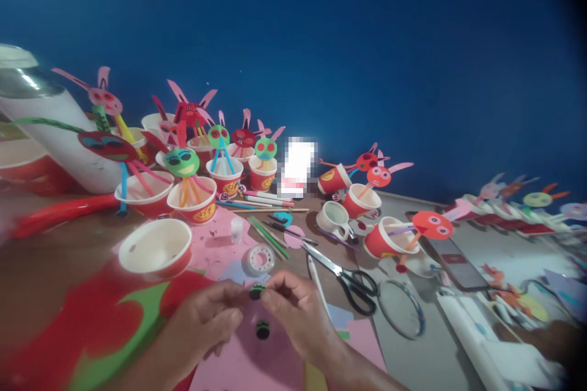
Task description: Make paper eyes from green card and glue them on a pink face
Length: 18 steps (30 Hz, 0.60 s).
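A small black-and-green round paper piece (257,293) is between my two hands, above the pink paper. My right hand (296,311) pinches it between thumb and index finger. My left hand (211,314) is beside it, with the index fingertip reaching its left edge and the thumb apart, lower down. The other left fingers are curled and partly hidden. A second, similar black-and-green piece (262,330) lies on the pink paper (238,363) just below. A roll of clear tape (260,260) stands beyond my hands.
Black-handled scissors (342,272) lie right of my hands, near a headband (401,310) and a phone (458,264). Several red-and-white paper cups (156,248) with paper puppets stand behind. Red and green paper (110,330) covers the left. A mug (332,220) and pencils (270,237) lie mid-table.
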Each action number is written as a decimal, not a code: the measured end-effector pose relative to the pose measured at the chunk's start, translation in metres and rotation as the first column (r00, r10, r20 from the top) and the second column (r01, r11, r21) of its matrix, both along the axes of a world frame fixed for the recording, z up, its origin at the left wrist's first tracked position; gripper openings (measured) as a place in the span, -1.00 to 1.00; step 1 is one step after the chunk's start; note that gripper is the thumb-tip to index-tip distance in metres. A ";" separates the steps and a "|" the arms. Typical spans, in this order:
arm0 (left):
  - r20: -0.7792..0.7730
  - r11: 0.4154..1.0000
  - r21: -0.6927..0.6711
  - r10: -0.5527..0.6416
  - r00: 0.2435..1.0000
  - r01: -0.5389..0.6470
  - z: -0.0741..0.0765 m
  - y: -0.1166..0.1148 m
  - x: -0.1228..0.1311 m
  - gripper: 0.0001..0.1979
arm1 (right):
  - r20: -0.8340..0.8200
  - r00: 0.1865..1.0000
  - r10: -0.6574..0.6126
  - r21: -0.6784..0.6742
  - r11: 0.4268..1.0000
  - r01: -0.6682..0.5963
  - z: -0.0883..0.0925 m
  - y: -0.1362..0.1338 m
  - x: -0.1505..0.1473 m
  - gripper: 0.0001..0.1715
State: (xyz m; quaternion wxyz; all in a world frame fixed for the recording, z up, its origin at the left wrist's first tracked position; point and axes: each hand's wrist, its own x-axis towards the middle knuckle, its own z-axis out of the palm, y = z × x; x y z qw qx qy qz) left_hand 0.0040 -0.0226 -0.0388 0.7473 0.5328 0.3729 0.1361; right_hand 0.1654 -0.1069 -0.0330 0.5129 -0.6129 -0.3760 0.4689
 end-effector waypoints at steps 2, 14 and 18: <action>0.033 0.998 -0.048 -0.032 0.999 0.033 0.000 -0.001 -0.001 -0.38 | 0.005 1.000 0.026 -0.032 0.999 -0.026 -0.001 -0.002 -0.006 -0.76; -0.126 0.986 0.164 0.015 0.992 0.006 0.002 0.010 -0.005 -0.60 | 0.514 0.834 0.201 -0.208 0.972 -0.107 0.013 -0.021 0.032 -0.84; -0.148 0.984 0.175 -0.016 0.989 0.042 0.003 0.011 -0.005 -0.64 | 0.639 0.726 0.255 -0.267 0.958 -0.102 0.013 -0.021 0.038 -0.84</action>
